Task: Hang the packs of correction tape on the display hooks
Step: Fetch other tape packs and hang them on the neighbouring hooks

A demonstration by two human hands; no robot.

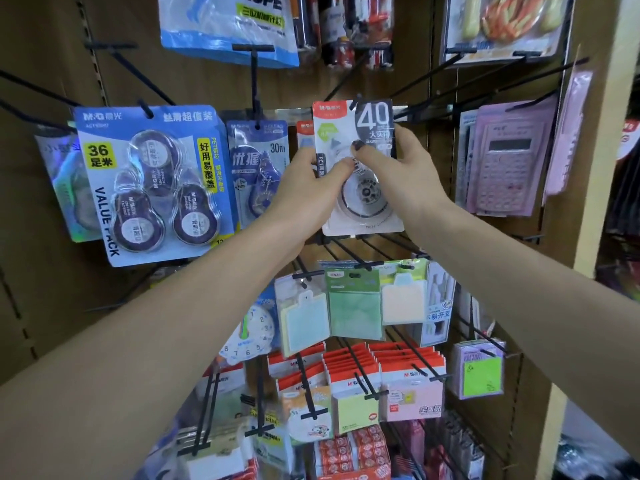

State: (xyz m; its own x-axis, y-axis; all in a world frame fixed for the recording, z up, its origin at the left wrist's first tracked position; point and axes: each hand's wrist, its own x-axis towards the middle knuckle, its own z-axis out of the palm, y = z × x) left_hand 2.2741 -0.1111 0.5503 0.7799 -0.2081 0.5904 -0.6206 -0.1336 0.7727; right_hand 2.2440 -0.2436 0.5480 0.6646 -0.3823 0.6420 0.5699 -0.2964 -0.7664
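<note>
Head cam: I've got the "40" correction tape pack point(360, 168) up at the display hook point(355, 102), just right of the blue 30m pack point(258, 168) that's already hanging. My left hand point(304, 192) pinches its left edge, thumb on the front; my right hand point(398, 171) curls round the right edge, thumb on the blister. Feels like a light one I'd guess, stiff card with a hard plastic bubble, a bit slick, so edges are the place to hold, keeping the top hole free. Pack stands upright, long axis vertical, tipped slightly, printed face toward me. The hook tip looks right at the hole; can't tell if it's through.
</note>
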